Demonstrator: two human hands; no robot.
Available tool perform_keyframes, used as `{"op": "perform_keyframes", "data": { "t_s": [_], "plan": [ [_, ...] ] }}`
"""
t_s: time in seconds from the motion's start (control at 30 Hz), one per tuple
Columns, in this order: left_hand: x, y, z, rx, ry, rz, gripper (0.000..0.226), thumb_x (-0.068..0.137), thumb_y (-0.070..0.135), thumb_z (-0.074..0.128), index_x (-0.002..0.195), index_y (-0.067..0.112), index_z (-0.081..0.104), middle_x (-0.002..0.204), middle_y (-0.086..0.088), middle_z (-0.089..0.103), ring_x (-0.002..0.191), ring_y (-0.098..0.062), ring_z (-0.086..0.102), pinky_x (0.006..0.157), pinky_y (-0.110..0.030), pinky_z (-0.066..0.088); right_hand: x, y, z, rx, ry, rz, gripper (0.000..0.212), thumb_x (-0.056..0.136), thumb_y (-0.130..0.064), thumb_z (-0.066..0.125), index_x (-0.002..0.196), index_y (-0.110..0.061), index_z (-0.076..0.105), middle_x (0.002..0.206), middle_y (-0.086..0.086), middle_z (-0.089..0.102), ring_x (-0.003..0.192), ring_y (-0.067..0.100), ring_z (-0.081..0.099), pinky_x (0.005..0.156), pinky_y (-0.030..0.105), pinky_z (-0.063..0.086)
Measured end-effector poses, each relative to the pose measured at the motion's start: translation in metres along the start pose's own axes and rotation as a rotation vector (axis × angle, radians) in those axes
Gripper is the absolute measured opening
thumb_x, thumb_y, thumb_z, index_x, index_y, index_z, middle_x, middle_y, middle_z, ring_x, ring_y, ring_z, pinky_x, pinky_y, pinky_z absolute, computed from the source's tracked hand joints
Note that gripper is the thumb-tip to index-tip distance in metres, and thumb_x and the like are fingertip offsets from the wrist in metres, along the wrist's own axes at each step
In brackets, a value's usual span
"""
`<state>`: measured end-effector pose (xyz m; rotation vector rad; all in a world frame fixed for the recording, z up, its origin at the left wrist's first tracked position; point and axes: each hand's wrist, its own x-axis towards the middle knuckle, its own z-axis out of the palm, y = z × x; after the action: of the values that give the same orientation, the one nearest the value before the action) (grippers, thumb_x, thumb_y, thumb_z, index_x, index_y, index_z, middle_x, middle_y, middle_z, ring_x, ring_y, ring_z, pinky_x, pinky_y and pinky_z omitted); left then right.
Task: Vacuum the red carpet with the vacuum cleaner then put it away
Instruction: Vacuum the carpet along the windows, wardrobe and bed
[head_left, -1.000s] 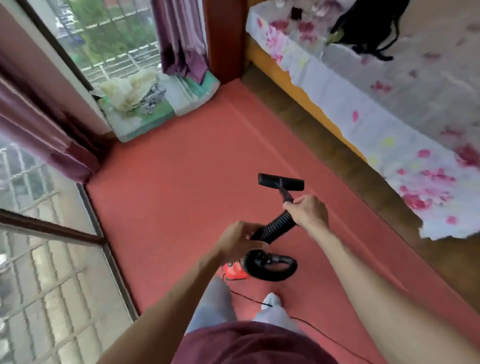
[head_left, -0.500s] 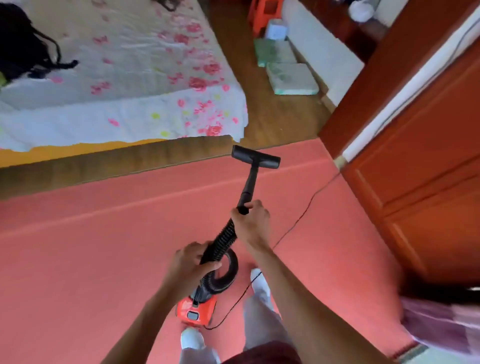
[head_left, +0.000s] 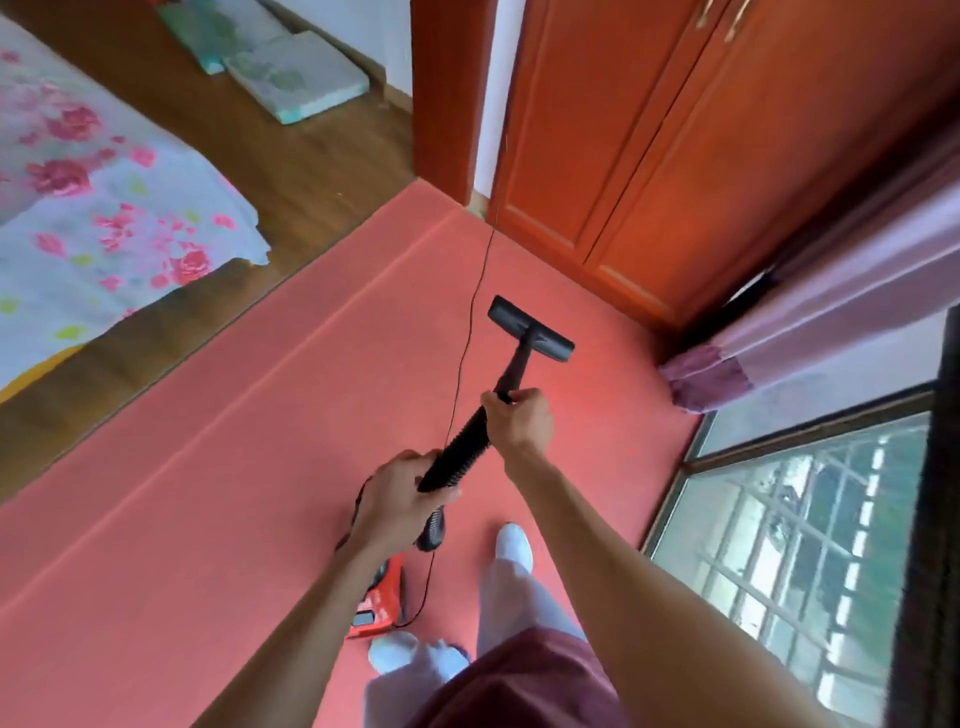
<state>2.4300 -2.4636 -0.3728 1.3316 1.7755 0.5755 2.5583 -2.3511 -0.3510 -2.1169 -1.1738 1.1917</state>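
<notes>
Head view, speaker A: Where is the vacuum cleaner (head_left: 382, 597)?

B: Its red body sits low over the red carpet (head_left: 208, 493), partly hidden under the left forearm and just beside the person's feet in white socks (head_left: 514, 540). I cannot tell whether it rests on the carpet.

A: And the 2 hands?

B: The left hand (head_left: 402, 493) has its fingers curled round the lower part of the black ribbed hose (head_left: 460, 449). The right hand (head_left: 519, 421) is wrapped round the upper end of the hose, where it meets the rigid tube (head_left: 514, 371).

A: Where does the tube lead?

B: To the flat black nozzle (head_left: 530, 328), which lies over the carpet towards the corner by the wardrobe (head_left: 701, 156) and the purple curtain (head_left: 831, 291). Whether it touches the carpet, I cannot tell.

A: Anything else on the carpet?

B: A thin black cord (head_left: 470, 322) runs from beside the vacuum body along the carpet to its far edge at the wardrobe. A window (head_left: 789, 545) lines the carpet's right edge. A strip of wooden floor (head_left: 311, 171) and a bed (head_left: 93, 208) with a flowered sheet border its left edge.
</notes>
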Motion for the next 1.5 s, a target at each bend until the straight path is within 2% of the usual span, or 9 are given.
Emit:
{"op": "perform_keyframes", "data": {
  "t_s": [0.07, 0.23, 0.4, 0.6, 0.73, 0.97, 1.2, 1.33, 1.5],
  "plan": [
    [0.017, 0.010, 0.016, -0.007, -0.050, -0.008, 0.039, 0.069, 0.050, 0.069, 0.095, 0.021, 0.072, 0.081, -0.001, 0.063, 0.077, -0.020, 0.063, 0.071, -0.036, 0.049, 0.022, 0.013, -0.012, 0.017, 0.044, 0.060, 0.027, 0.078, -0.030, 0.066, 0.089, -0.006, 0.068, 0.075, 0.006, 0.059, 0.070, 0.024, 0.056, 0.045, 0.023, 0.034],
    [0.067, 0.038, 0.050, 0.013, -0.140, 0.006, 0.014, 0.081, 0.024, 0.077, 0.090, 0.016, 0.070, 0.077, -0.007, 0.067, 0.076, -0.026, 0.064, 0.065, -0.032, 0.045, 0.084, 0.035, -0.038, 0.071, 0.068, 0.204, 0.030, 0.080, -0.031, 0.065, 0.090, -0.004, 0.072, 0.075, 0.006, 0.060, 0.068, 0.024, 0.057, 0.053, 0.025, 0.038],
    [0.129, 0.071, 0.083, 0.025, -0.218, -0.022, 0.016, 0.081, 0.025, 0.075, 0.088, 0.013, 0.068, 0.069, 0.000, 0.061, 0.067, -0.022, 0.056, 0.060, -0.030, 0.039, 0.162, 0.049, -0.060, 0.142, 0.062, 0.318, 0.017, 0.079, -0.025, 0.067, 0.086, -0.010, 0.064, 0.081, 0.007, 0.062, 0.073, 0.025, 0.060, 0.067, 0.033, 0.049],
    [0.213, 0.115, 0.130, -0.004, -0.238, -0.121, 0.026, 0.069, 0.037, 0.070, 0.077, 0.013, 0.064, 0.062, 0.003, 0.051, 0.062, -0.016, 0.045, 0.058, -0.030, 0.036, 0.268, 0.051, -0.086, 0.146, 0.024, 0.399, 0.023, 0.077, -0.026, 0.076, 0.090, -0.010, 0.067, 0.082, 0.007, 0.063, 0.070, 0.023, 0.059, 0.056, 0.029, 0.043],
    [0.256, 0.124, 0.162, -0.007, -0.208, -0.151, 0.028, 0.069, 0.035, 0.073, 0.071, 0.009, 0.062, 0.057, 0.000, 0.052, 0.056, -0.014, 0.043, 0.055, -0.028, 0.036, 0.323, 0.052, -0.091, 0.063, -0.019, 0.399, 0.027, 0.079, -0.028, 0.073, 0.065, -0.010, 0.059, 0.071, 0.007, 0.058, 0.067, 0.024, 0.055, 0.056, 0.030, 0.038],
    [0.328, 0.096, 0.213, -0.031, -0.225, -0.253, 0.032, 0.070, 0.044, 0.073, 0.078, 0.013, 0.074, 0.058, -0.005, 0.064, 0.054, -0.016, 0.056, 0.056, -0.030, 0.044, 0.405, 0.085, -0.050, -0.115, -0.047, 0.379, 0.034, 0.079, -0.036, 0.069, 0.092, -0.006, 0.072, 0.080, 0.010, 0.064, 0.078, 0.030, 0.063, 0.057, 0.029, 0.037],
    [0.407, 0.054, 0.244, -0.029, -0.345, -0.294, 0.036, 0.079, 0.044, 0.071, 0.076, 0.009, 0.074, 0.063, -0.009, 0.069, 0.063, -0.028, 0.067, 0.061, -0.037, 0.052, 0.482, 0.123, -0.004, -0.217, -0.045, 0.440, 0.038, 0.084, -0.034, 0.067, 0.102, 0.000, 0.066, 0.102, 0.019, 0.068, 0.100, 0.036, 0.065, 0.067, 0.033, 0.044],
    [0.455, 0.030, 0.260, -0.068, -0.351, -0.314, 0.055, 0.069, 0.060, 0.062, 0.076, 0.008, 0.074, 0.066, -0.013, 0.071, 0.069, -0.032, 0.069, 0.065, -0.042, 0.055, 0.533, 0.142, 0.024, -0.256, -0.020, 0.376, 0.029, 0.079, -0.032, 0.070, 0.093, -0.007, 0.074, 0.091, 0.016, 0.071, 0.090, 0.034, 0.067, 0.060, 0.030, 0.038],
    [0.534, 0.004, 0.306, -0.026, -0.340, -0.344, 0.050, 0.081, 0.052, 0.072, 0.070, 0.004, 0.070, 0.057, -0.010, 0.056, 0.075, -0.032, 0.068, 0.050, -0.033, 0.035, 0.613, 0.160, 0.052, -0.297, 0.084, 0.257, 0.024, 0.075, -0.029, 0.073, 0.086, -0.008, 0.074, 0.089, 0.017, 0.071, 0.092, 0.033, 0.068, 0.062, 0.031, 0.043]
  ]
}}
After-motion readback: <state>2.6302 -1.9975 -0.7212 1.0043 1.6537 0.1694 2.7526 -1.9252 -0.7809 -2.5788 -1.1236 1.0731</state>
